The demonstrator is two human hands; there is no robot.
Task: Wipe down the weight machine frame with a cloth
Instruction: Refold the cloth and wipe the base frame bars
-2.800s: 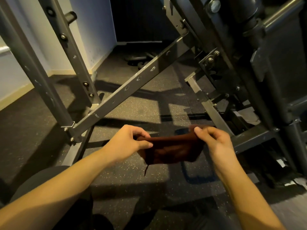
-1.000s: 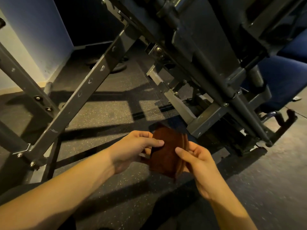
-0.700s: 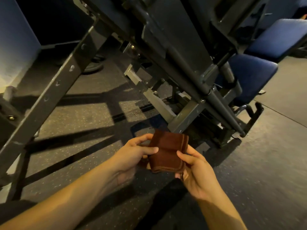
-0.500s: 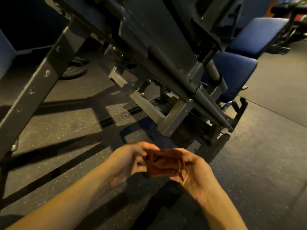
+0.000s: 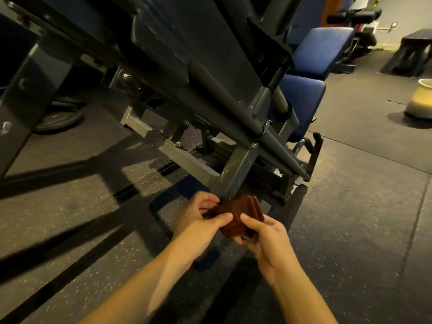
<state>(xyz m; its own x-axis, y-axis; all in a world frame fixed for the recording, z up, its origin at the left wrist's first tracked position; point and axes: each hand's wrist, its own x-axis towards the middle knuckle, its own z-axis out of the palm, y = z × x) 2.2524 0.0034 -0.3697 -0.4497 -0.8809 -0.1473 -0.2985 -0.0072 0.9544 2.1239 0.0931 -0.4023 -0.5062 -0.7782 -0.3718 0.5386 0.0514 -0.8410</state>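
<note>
1. Both hands, left hand [image 5: 201, 224] and right hand [image 5: 265, 237], pinched the folded cloth [image 5: 236, 215] (held clear of metal).
2. The frame's slanted post [image 5: 238, 171] lay just beyond, at twelve o'clock, roughly equally near both.

The folded brown cloth [image 5: 236, 216] sits between the two hands, left hand [image 5: 201, 220] on its left and right hand [image 5: 264, 232] on its right, just before the slanted dark grey metal weight machine frame [image 5: 240, 169]. Behind the frame to the right stand blue padded seats [image 5: 304, 101]; a pale round pot [image 5: 420, 101] rests on the speckled black rubber floor [image 5: 350, 218] at its far right edge.
</note>
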